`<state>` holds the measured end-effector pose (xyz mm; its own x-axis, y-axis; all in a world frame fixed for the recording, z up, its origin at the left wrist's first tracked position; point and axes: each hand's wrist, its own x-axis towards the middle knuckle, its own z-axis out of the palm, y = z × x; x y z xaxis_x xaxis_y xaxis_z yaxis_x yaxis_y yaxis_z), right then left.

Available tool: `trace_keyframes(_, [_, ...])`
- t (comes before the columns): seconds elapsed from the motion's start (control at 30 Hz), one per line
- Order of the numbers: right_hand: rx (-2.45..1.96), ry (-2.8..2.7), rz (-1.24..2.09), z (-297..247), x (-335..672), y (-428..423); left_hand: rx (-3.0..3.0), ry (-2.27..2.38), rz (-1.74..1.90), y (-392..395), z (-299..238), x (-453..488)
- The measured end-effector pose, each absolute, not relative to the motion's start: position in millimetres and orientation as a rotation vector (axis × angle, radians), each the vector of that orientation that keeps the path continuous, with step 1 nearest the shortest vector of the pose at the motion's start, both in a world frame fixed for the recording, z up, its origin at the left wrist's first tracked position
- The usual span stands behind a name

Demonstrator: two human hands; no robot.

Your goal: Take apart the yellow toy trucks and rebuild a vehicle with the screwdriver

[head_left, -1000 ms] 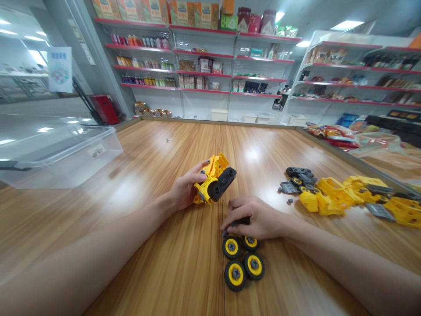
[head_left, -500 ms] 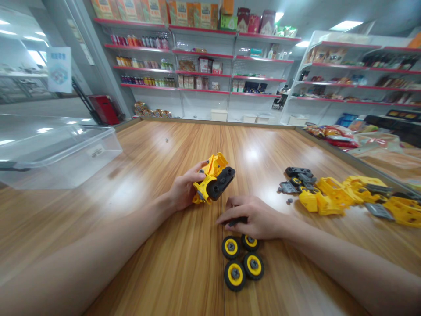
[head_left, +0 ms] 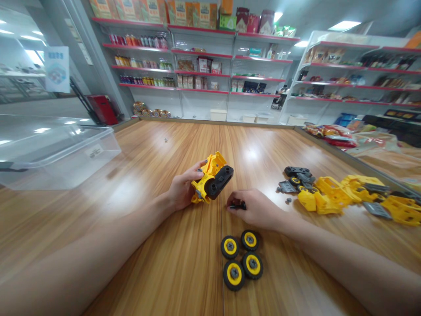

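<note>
My left hand (head_left: 182, 188) grips a yellow and black toy vehicle body (head_left: 213, 177), tilted just above the wooden table (head_left: 148, 245). Just to its right, my right hand (head_left: 255, 208) is closed in a pinch on a small black part (head_left: 238, 205). Several black wheels with yellow hubs (head_left: 241, 260) lie in a cluster on the table, a little nearer to me than my right hand.
A pile of yellow, black and grey toy parts (head_left: 342, 195) lies at the right of the table. A clear plastic bin (head_left: 52, 151) stands at the left. A tiny screw (head_left: 165, 140) lies far off. Shop shelves (head_left: 204, 61) line the back.
My right hand has lifted away from the wheels with the small black part and moved up toward the toy body. My left hand has barely moved.
</note>
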<state>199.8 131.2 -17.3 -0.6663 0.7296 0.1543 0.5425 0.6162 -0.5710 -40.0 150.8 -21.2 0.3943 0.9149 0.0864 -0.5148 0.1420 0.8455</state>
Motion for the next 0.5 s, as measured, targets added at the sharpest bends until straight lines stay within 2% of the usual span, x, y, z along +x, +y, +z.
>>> trace_keyframes(0.13, [-0.98, -2.521, 0.885, -3, 204, 132, 0.945, 0.525, 1.091, 151, -22, -41])
trace_keyframes(0.33, [-0.656, -2.672, 1.462, 32, 207, 113, 0.948, 0.498, 1.122, 152, -23, -40])
trace_keyframes(0.4, [-0.599, -2.737, 1.457, 35, 207, 109, 0.952, 0.494, 1.108, 152, -23, -40])
trace_keyframes(0.5, [-0.609, -2.814, 1.236, 37, 207, 107, 0.965, 0.496, 1.097, 152, -24, -41])
